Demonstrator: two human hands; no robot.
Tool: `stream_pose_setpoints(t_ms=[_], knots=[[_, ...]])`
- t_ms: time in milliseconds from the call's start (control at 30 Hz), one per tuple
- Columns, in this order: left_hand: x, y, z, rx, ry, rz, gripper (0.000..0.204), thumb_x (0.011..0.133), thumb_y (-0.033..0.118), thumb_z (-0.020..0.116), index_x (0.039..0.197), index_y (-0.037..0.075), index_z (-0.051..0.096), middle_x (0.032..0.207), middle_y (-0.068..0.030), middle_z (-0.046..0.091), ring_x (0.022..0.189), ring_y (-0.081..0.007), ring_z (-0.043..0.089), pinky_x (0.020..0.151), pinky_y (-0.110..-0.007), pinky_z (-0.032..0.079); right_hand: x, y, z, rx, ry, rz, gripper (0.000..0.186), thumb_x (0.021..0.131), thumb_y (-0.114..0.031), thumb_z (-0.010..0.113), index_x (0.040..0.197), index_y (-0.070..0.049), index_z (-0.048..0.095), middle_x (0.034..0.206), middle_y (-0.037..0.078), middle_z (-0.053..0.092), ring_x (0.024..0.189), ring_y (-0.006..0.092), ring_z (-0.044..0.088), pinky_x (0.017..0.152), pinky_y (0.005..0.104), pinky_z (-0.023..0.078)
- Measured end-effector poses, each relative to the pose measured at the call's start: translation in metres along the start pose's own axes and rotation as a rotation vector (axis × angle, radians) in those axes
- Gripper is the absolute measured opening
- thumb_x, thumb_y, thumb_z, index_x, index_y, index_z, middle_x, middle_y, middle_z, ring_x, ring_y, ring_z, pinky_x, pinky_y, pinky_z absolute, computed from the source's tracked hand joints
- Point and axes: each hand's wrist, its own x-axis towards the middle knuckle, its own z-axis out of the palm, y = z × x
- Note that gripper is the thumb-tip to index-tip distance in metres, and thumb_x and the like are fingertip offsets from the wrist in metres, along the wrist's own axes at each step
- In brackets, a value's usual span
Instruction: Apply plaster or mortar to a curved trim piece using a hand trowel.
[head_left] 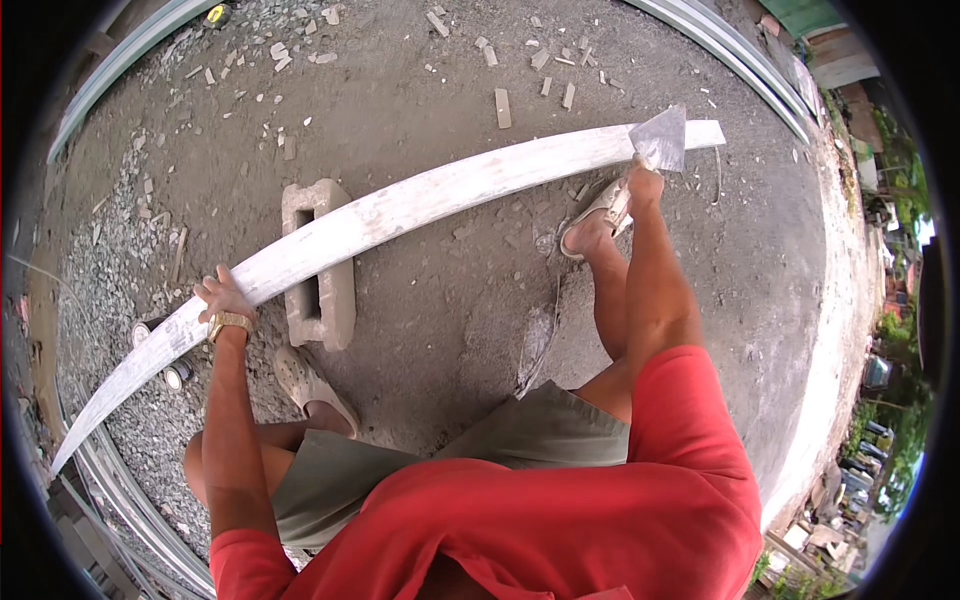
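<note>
A long board [440, 195] with a worn, whitish face slants across in front of me, its right end farther off. My left hand [224, 296], with a gold-coloured watch at the wrist, grips the board's left part, fingers bent over its edge. In my right hand [645, 184] is a trowel [664, 138] with a flat, roughly triangular grey blade. That blade lies over the board near its far right end; whether it presses on the surface I cannot tell. Beneath the board's left half, a hollow concrete block [338, 308] props it off the ground.
My feet, in light clogs [300, 380], stand either side of the block. Broken pieces [503, 108] and gravel [110, 290] litter the ground. Long metal channels [125, 75] lie at the far left, more [735, 50] at the far right. A yellow-and-black round object [217, 15] sits far left.
</note>
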Motion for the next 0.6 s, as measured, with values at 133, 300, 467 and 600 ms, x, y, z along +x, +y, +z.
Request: stream_pose_setpoints(t_ms=[133,300,467,600], knots=[[0.002,-0.001,0.004,0.0,0.005,0.007,0.082,0.074,0.021,0.07,0.141,0.019,0.023,0.136,-0.0159,0.033,0.134,-0.0372,0.024,0.083,-0.064,0.042,-0.028,-0.003,0.009,-0.074,-0.113,0.034,0.035,0.087,-0.029,0.059,0.1,0.004,0.056,0.072,0.01,0.058,0.054,0.0196,0.057,0.048,0.0334,0.047],[0.005,-0.001,0.007,-0.013,0.046,0.02,0.086,0.071,0.022,0.074,0.141,0.019,0.024,0.141,-0.0169,0.031,0.135,-0.0382,0.021,0.084,-0.065,0.041,-0.011,-0.007,0.007,-0.513,0.001,-0.26,0.033,0.086,-0.031,0.062,0.086,0.002,0.057,0.058,0.006,0.052,0.047,0.0182,0.051,0.045,0.0348,0.042],[0.003,0.0,0.006,0.025,0.011,-0.008,0.092,0.069,0.021,0.075,0.143,0.019,0.02,0.142,-0.0176,0.029,0.136,-0.0379,0.021,0.085,-0.065,0.041,-0.004,-0.001,0.014,-0.333,0.084,-0.143,0.044,0.092,-0.032,0.054,0.082,0.01,0.059,0.063,0.014,0.061,0.049,0.02,0.055,0.047,0.0363,0.043],[0.0,0.003,0.0,0.013,-0.04,0.0,0.09,0.072,0.021,0.073,0.144,0.019,0.019,0.143,-0.0172,0.028,0.136,-0.037,0.021,0.086,-0.063,0.042,-0.035,0.022,0.023,-0.665,0.033,-0.546,0.048,0.087,-0.039,0.057,0.088,0.009,0.057,0.064,0.015,0.06,0.052,0.0251,0.061,0.051,0.0372,0.047]])
